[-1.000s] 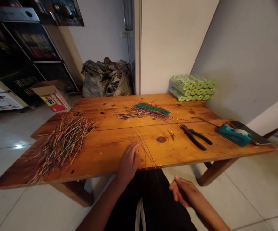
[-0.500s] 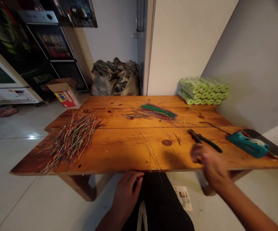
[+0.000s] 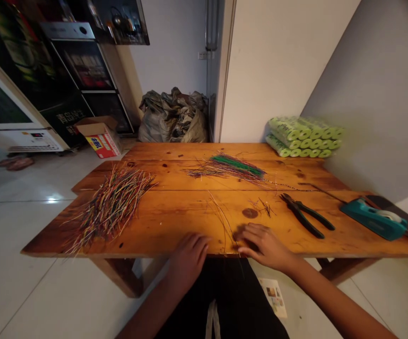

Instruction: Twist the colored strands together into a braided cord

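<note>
My left hand point(image 3: 189, 254) rests at the table's front edge, fingers stretched out and holding nothing. To its right, my right hand point(image 3: 263, 246) lies low over the table with thumb and fingers apart, nothing visibly held. A few thin loose wires point(image 3: 224, 215) run between the two hands, their lower ends close to my right fingertips. Whether those fingertips touch them I cannot tell. Dark-handled pliers point(image 3: 308, 216) lie with handles spread beyond my right hand. Short wire offcuts point(image 3: 265, 207) lie left of the pliers.
A large heap of coloured wires point(image 3: 117, 202) covers the table's left side. Farther back lies a bundle of green and coloured wires point(image 3: 237, 165). A teal tape dispenser point(image 3: 371, 219) stands at right. Stacked green rolls point(image 3: 305, 136) sit at the far edge.
My right hand has moved left from beside the pliers to the loose wires, and its fingers have spread. My left hand has come up onto the table edge. The pliers' handles now show wider apart.
</note>
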`<act>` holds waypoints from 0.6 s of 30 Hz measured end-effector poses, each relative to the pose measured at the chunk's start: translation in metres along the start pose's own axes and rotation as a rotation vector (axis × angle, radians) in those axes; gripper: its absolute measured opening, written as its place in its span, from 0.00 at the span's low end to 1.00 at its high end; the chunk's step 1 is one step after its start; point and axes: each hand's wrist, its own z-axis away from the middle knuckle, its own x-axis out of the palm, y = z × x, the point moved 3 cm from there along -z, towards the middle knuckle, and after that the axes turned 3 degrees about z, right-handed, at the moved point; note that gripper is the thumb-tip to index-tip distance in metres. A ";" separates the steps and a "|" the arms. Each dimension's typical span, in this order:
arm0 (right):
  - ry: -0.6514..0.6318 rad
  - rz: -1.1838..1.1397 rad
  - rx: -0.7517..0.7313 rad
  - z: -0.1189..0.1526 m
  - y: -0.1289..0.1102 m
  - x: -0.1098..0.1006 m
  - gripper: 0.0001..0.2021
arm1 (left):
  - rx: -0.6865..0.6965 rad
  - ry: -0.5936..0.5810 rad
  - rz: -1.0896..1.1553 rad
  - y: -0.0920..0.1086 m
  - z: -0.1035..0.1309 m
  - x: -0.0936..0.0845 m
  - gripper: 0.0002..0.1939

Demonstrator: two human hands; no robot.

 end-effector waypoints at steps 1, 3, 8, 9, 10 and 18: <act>0.021 -0.042 0.024 0.004 0.000 0.000 0.14 | 0.061 -0.037 -0.042 -0.002 -0.010 0.000 0.13; 0.072 -0.114 0.079 0.014 0.000 0.002 0.16 | 0.156 -0.111 -0.118 -0.007 -0.033 0.002 0.16; 0.188 -0.155 0.111 0.038 0.000 0.011 0.12 | 0.441 -0.272 -0.305 -0.009 -0.082 0.013 0.18; 0.221 -0.159 0.123 0.043 0.001 0.013 0.11 | 0.509 -0.299 -0.331 -0.006 -0.088 0.015 0.17; 0.254 -0.167 0.150 0.048 0.002 0.014 0.09 | 0.565 -0.316 -0.352 -0.003 -0.094 0.016 0.17; 0.369 -0.279 0.476 0.089 0.004 0.032 0.06 | 0.780 -0.345 -0.409 0.015 -0.120 0.031 0.07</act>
